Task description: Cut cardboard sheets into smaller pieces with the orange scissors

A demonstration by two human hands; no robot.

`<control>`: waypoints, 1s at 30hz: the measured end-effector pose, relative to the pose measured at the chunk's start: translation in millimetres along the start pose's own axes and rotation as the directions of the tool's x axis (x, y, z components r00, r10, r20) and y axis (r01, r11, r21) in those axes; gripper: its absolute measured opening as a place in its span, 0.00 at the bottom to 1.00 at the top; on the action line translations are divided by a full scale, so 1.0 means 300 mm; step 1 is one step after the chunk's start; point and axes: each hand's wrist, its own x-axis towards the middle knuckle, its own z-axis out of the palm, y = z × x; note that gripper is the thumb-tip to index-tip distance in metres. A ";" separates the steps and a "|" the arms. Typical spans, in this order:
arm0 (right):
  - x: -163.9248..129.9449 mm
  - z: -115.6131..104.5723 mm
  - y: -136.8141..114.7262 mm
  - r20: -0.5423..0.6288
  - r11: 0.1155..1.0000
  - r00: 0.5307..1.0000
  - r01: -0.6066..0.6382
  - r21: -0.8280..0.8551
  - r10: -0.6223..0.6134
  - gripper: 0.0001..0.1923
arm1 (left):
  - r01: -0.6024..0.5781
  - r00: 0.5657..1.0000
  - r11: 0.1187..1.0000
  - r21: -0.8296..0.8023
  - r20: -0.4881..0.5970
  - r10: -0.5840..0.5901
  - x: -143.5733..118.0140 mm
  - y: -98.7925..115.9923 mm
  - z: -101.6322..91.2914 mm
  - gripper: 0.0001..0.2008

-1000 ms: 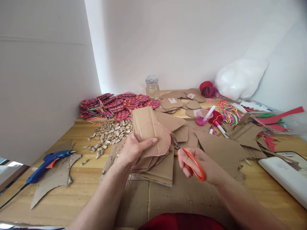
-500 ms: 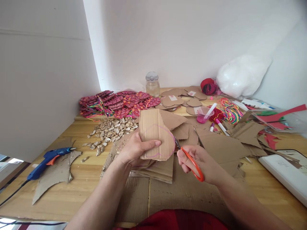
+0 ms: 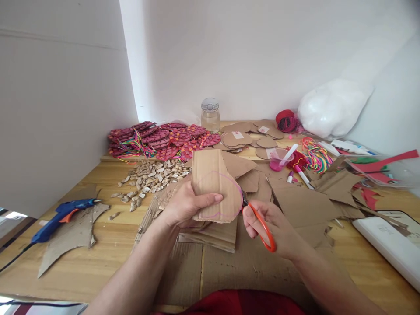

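Observation:
My left hand (image 3: 193, 203) grips a piece of corrugated cardboard (image 3: 210, 175), its thumb flat across the front and its fingers hidden behind. A rounded purple outline is drawn on the piece, and its right edge is cut along part of that curve. Closed around the orange handles of a pair of scissors (image 3: 262, 225) is my right hand (image 3: 267, 223). The dark blades meet the cardboard's right edge at the purple line; their tips are partly hidden. Beneath both hands lie stacked cardboard scraps (image 3: 216, 236).
Peanut shells (image 3: 157, 175) and a blue glue gun (image 3: 62, 218) lie to the left. Decorated pink pieces (image 3: 164, 140), a jar (image 3: 210, 118) and cardboard cutouts (image 3: 236, 139) line the back. On the right are markers (image 3: 303, 177), coloured cords (image 3: 316, 155) and a white device (image 3: 389, 249).
The scissors have moved slightly down along the cardboard's right edge, following the purple curve. My left hand keeps its hold, and the whole view has shifted a little.

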 end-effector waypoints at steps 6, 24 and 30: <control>-0.002 0.013 -0.005 -0.039 0.999 0.999 -0.005 0.046 0.007 0.28 | -0.006 1.000 1.000 0.023 -0.016 0.006 -0.003 0.003 0.001 0.25; -0.018 0.019 0.005 -0.068 0.999 0.997 -0.026 0.019 0.028 0.28 | 0.010 1.000 1.000 0.019 -0.001 -0.010 0.001 0.007 -0.010 0.26; -0.021 0.025 0.021 -0.095 0.999 0.995 -0.044 -0.025 0.041 0.27 | 0.015 1.000 1.000 0.019 0.017 -0.015 0.001 0.009 -0.014 0.26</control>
